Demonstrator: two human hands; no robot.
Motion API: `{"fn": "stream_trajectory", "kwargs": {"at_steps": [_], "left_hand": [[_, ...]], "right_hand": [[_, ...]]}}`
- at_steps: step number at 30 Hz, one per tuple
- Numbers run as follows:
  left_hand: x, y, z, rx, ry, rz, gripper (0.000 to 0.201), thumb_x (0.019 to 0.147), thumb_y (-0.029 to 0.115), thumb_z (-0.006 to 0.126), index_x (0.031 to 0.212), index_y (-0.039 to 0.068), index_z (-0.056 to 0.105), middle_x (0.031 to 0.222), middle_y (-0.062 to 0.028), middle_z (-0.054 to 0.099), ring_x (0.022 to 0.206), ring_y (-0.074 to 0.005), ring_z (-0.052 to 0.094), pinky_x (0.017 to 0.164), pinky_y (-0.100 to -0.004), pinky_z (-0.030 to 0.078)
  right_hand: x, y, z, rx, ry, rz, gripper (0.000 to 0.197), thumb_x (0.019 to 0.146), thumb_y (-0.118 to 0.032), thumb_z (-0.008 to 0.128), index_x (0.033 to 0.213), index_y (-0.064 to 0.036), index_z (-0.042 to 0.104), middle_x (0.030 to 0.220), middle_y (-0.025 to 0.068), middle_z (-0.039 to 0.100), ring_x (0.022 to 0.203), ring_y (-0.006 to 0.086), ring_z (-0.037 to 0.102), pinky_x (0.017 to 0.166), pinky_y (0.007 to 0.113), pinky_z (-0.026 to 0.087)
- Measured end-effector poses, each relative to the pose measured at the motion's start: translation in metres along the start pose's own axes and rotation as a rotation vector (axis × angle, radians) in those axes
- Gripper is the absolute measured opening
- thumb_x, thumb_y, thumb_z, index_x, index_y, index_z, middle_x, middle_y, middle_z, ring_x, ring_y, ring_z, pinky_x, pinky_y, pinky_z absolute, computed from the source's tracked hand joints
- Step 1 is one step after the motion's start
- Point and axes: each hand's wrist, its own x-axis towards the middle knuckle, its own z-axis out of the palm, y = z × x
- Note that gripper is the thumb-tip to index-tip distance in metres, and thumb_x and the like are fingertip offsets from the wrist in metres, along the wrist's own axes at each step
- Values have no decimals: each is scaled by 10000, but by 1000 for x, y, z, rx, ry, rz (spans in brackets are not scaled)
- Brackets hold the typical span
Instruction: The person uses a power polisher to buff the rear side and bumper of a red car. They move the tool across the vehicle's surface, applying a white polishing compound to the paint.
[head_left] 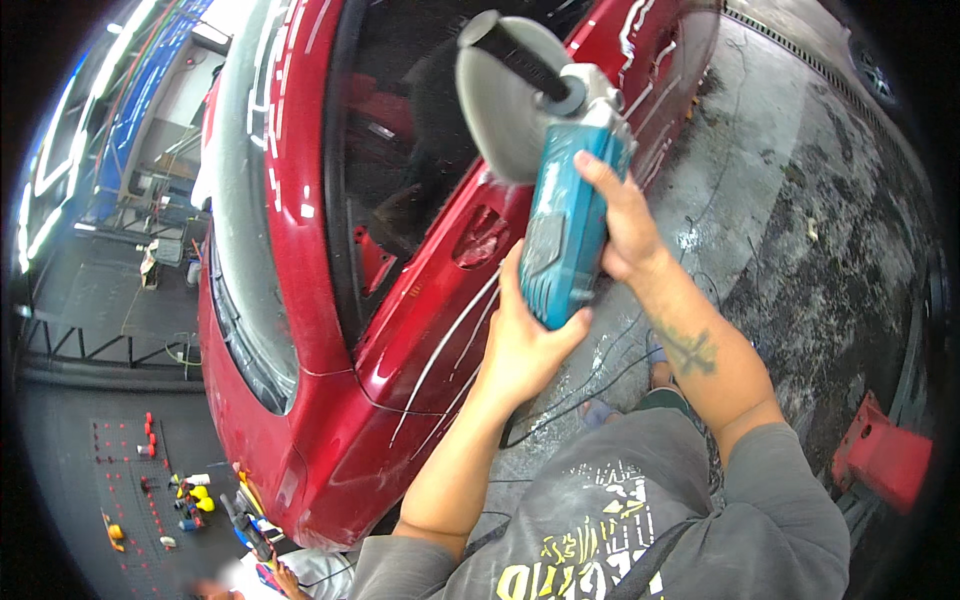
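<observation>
Between both hands, a teal power tool (570, 215) was grasped: left hand (530, 340) wrapped round its lower end, right hand (627, 225) closed on its right flank. Past the grip, its pale disc (500, 120) and black side handle (520, 62) stood before the car window (425, 70); contact unclear. Left of the grip, red car (325, 460), glossy, pale streaks down its side. Right of the grip, grey floor (820, 270), patchy, wet-looking in places; drain grate (800, 55) farther out. Cable (595, 388) below the grip. Far left, light strips (70, 160), dark tool board (120, 485); lower left, another person (325, 570)
</observation>
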Motion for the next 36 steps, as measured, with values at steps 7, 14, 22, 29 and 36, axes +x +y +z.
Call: {"fn": "stream_trajectory", "kwargs": {"at_steps": [7, 14, 22, 29, 36], "left_hand": [[-31, -27, -32, 71, 102, 31, 1142, 726, 230, 980, 1626, 33, 305, 1473, -249, 608, 1375, -328, 609, 1196, -455, 457], [-131, -80, -104, 105, 216, -118, 1126, 686, 92, 947, 1606, 46, 298, 1410, -157, 576, 1261, -256, 613, 1098, -414, 510], [-111, -48, -125, 366, 175, -56, 1107, 723, 148, 933, 1627, 91, 295, 1238, -234, 754, 1127, -334, 765, 1016, -455, 595], [-56, -36, -99, 351, 137, 24, 1118, 710, 138, 947, 1624, 84, 306, 1274, -197, 734, 1161, -282, 733, 1042, -427, 573], [30, 22, -32, 373, 153, -39, 1114, 705, 198, 969, 1601, 97, 315, 1260, -218, 744, 1145, -332, 757, 1019, -454, 590]], "right_hand": [[-26, 41, 32, 57, -22, 7, 600, 952, -208, 840, 1462, -101, 543, 1227, 58, 672, 1093, 187, 692, 989, 409, 601], [-97, 106, 99, 191, -215, 141, 801, 890, -88, 889, 1536, -130, 417, 1337, 65, 600, 1259, 205, 617, 1110, 435, 543], [-85, 110, 99, 278, -238, 106, 733, 894, -180, 911, 1484, -130, 479, 1289, 52, 628, 1215, 190, 640, 1071, 420, 554], [-47, 78, 64, 325, -173, 94, 769, 880, -136, 922, 1498, -118, 465, 1299, 62, 632, 1222, 197, 641, 1087, 427, 543], [26, 2, 4, 305, -182, 96, 689, 863, -127, 930, 1435, -101, 547, 1227, 45, 678, 1154, 176, 674, 1044, 407, 562]]}}
